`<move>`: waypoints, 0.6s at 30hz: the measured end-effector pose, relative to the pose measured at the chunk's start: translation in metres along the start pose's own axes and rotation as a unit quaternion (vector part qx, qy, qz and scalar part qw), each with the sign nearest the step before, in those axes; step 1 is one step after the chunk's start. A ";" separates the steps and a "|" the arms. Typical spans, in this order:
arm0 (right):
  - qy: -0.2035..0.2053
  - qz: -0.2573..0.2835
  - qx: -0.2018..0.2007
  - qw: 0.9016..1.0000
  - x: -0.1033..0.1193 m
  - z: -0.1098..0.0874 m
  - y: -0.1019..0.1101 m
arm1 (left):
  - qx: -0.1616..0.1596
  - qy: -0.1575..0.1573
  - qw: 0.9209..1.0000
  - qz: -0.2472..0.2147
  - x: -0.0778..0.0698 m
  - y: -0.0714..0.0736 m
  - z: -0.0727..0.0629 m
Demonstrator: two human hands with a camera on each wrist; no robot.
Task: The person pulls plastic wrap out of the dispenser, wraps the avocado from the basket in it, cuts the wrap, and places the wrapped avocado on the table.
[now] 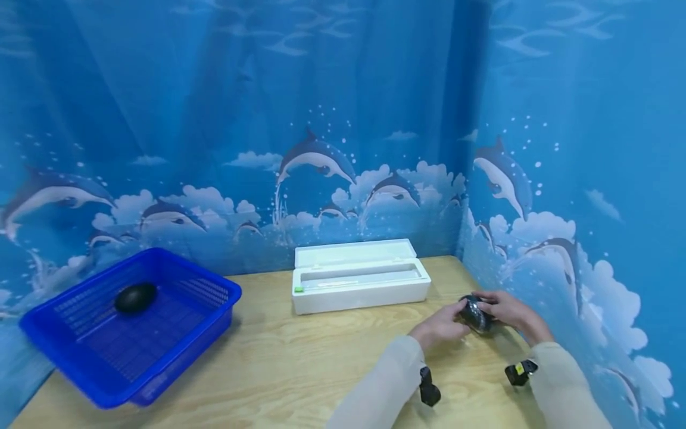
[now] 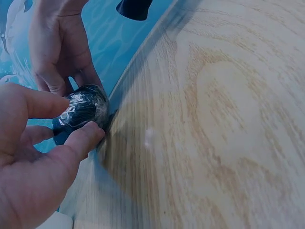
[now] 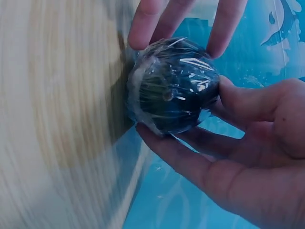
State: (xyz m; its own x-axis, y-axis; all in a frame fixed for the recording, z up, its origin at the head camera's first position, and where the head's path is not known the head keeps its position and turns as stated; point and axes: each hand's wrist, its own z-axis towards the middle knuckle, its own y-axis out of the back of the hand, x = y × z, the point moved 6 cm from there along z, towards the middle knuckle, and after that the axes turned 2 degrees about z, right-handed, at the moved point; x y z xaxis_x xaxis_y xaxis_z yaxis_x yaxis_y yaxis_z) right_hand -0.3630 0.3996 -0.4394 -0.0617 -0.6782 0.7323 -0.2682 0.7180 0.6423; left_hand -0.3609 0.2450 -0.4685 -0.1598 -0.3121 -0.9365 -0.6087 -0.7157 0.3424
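A dark green avocado (image 3: 174,90) wrapped in clear cling film is at the right side of the table, close over the wood. My left hand (image 1: 442,325) holds it from the left, thumb and fingers spread around its side. From the right, my right hand (image 1: 511,311) grips it too, with thumb and fingers curled about it in the right wrist view. The film looks shiny and creased, bunched paler on one side, and a small brown stem spot shows through. A second dark avocado (image 1: 136,298) lies in the blue plastic basket (image 1: 182,347) at the left.
A long white box (image 1: 361,296) with its lid raised stands at the back of the wooden table (image 1: 289,363); a small green piece (image 1: 298,289) sits at its left end. A blue dolphin-print curtain (image 1: 214,119) hangs behind and along the right edge.
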 end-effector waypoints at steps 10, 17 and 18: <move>-0.030 -0.010 0.005 0.999 -0.002 -0.010 0.002 | -0.002 0.030 1.000 0.001 -0.001 0.001 -0.004; -0.035 -0.020 -0.013 0.999 0.003 -0.005 0.001 | -0.022 0.024 0.999 0.005 0.001 0.007 -0.005; -0.037 -0.023 -0.018 0.999 0.004 -0.004 0.002 | -0.026 0.022 0.999 0.010 0.001 0.008 -0.006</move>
State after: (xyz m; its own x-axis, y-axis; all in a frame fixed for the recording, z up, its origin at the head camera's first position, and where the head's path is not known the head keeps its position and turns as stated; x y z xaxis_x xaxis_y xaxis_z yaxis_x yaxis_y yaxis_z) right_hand -0.3598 0.3988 -0.4347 -0.1224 -0.7194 0.6837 -0.2374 0.6901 0.6836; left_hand -0.3619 0.2352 -0.4664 -0.1372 -0.3536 -0.9253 -0.5643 -0.7398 0.3664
